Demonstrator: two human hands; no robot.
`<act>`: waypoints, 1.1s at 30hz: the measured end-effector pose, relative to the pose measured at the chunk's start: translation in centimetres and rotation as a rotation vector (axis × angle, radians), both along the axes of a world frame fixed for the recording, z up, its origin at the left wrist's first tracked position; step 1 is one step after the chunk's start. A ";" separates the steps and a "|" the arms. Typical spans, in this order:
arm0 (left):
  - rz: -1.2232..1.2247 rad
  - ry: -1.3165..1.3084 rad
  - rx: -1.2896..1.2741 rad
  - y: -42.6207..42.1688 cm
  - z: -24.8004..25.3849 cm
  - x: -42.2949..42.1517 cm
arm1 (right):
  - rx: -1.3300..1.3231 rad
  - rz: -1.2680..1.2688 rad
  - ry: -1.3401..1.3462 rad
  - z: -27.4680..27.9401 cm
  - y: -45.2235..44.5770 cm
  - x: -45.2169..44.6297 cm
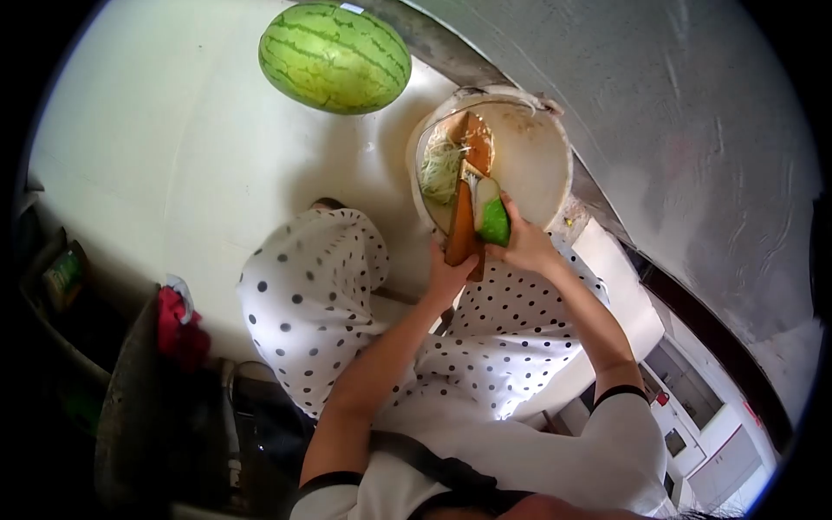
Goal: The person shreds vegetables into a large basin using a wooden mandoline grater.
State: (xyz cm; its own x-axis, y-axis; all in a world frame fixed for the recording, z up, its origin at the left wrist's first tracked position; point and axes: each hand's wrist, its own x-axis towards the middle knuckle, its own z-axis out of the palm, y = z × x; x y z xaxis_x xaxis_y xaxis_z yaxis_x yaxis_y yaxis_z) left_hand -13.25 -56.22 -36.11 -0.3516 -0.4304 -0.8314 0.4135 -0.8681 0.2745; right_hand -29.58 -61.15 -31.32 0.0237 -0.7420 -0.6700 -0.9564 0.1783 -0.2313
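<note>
A wooden grater board (463,221) slants into a whitish bucket (550,160), and my left hand (451,270) is closed round its lower end. My right hand (527,243) grips a piece of green-skinned vegetable (494,220) with a pale cut face, held against the right side of the board near its slotted part. Pale green shreds (442,169) lie inside the bucket, left of the board. The bucket stands in front of my knees, and its wire handle runs along the rim.
A whole striped watermelon (335,59) lies on the pale floor (173,113) left of the bucket. A large grey surface (685,147) borders the right side. Red cloth (180,329) and dark containers are at the lower left; white cabinets (715,451) stand at the lower right.
</note>
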 end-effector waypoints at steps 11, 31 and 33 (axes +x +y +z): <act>-0.070 -0.015 0.031 1.5 -0.9 -0.1 | 0.124 -0.009 -0.030 0.8 -1.7 1.4; -0.021 -0.062 0.089 -0.7 1.0 0.2 | 0.347 -0.349 -0.202 -2.0 -6.4 -0.1; -0.013 -0.018 0.055 -0.1 0.1 0.0 | 0.084 -0.028 -0.138 1.1 -2.3 0.8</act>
State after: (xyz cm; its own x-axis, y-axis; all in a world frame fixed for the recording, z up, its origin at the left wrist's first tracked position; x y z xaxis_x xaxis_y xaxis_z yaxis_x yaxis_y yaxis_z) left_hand -13.28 -56.35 -36.01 -0.3413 -0.3797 -0.8599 0.3975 -0.8873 0.2340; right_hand -28.75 -63.46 -30.18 0.0999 -0.6850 -0.7217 -0.9110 0.2287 -0.3432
